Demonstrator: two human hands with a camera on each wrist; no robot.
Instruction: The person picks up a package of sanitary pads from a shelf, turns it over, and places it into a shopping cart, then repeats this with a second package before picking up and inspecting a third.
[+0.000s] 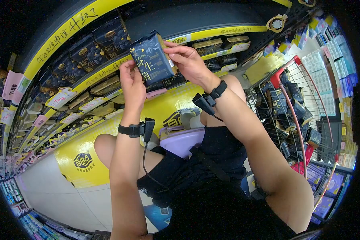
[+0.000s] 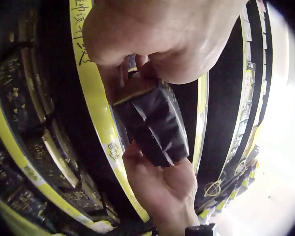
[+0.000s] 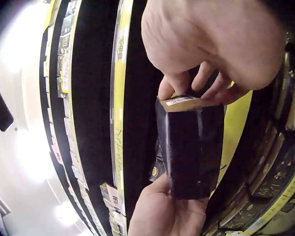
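Both hands hold a dark blue pack of sanitary pads with gold lettering, up in front of the shelves. My left hand grips its left lower side, with fingers bent at the edge. At the opposite side, my right hand pinches the pack between thumb and fingers. In the left wrist view, the plain dark end of the pack shows between the two hands. The right wrist view shows a gold-brown side with a white barcode label close under the right fingers.
Shelves with yellow edge strips hold rows of similar dark packs. A wire shopping cart with a red handle and several dark packs stands at the right. A lilac stool is between the person's legs, over yellow floor advertising.
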